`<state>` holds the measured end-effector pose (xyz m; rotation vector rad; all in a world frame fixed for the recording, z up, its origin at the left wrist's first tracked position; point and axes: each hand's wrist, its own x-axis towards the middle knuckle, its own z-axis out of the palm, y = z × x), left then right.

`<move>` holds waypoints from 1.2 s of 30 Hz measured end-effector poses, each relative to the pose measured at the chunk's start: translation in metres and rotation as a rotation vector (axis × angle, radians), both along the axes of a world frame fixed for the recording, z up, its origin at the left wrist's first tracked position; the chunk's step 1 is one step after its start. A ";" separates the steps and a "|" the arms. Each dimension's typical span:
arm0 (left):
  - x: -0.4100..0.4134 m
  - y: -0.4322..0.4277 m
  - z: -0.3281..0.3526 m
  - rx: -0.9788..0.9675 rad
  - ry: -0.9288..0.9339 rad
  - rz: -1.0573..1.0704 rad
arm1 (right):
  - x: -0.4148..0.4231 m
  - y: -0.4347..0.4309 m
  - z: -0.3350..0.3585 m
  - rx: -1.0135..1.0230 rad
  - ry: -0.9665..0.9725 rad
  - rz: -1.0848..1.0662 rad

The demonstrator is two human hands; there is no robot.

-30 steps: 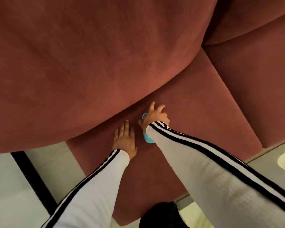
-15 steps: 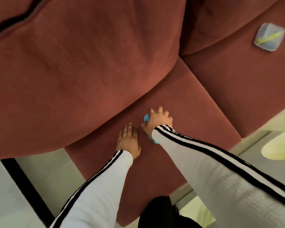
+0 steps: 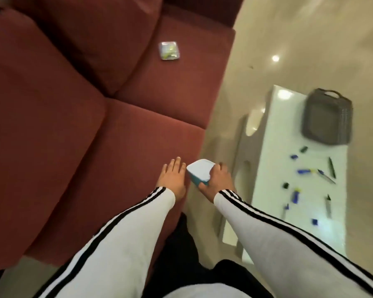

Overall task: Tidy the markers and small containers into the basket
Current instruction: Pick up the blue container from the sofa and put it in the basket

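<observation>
Carrying step: right grip (image 3: 216,179) clasps the white-lidded teal container (image 3: 199,171), left grip (image 3: 172,179) open-fingered over the sofa (image 3: 116,158); next, likely across to the grey basket (image 3: 327,119).

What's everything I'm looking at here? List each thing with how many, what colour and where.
sofa: one, dark red, left
clear container: one, see-through, far sofa seat
teal container: one, white lid, in right hand by sofa's front edge
table: one, white, right of sofa
basket: one, grey, table's far end
markers and caps: several, blue and dark, scattered on table; too blurred to count
left hand: fingers straight, over sofa seat
right hand: grips teal container
</observation>
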<state>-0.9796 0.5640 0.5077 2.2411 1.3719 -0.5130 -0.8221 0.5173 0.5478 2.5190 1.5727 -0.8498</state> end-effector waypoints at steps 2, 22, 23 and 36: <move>0.052 -0.036 0.013 0.009 -0.004 -0.118 | 0.048 -0.064 0.008 0.052 0.035 -0.160; 0.497 -0.541 0.039 0.045 0.064 -1.037 | 0.376 -0.670 0.019 0.356 0.046 -1.141; 0.518 -0.552 0.035 0.040 0.064 -1.041 | 0.395 -0.684 0.015 0.350 0.045 -1.145; 0.774 -0.632 0.012 -0.070 0.018 -0.897 | 0.671 -0.777 0.002 0.213 0.083 -0.982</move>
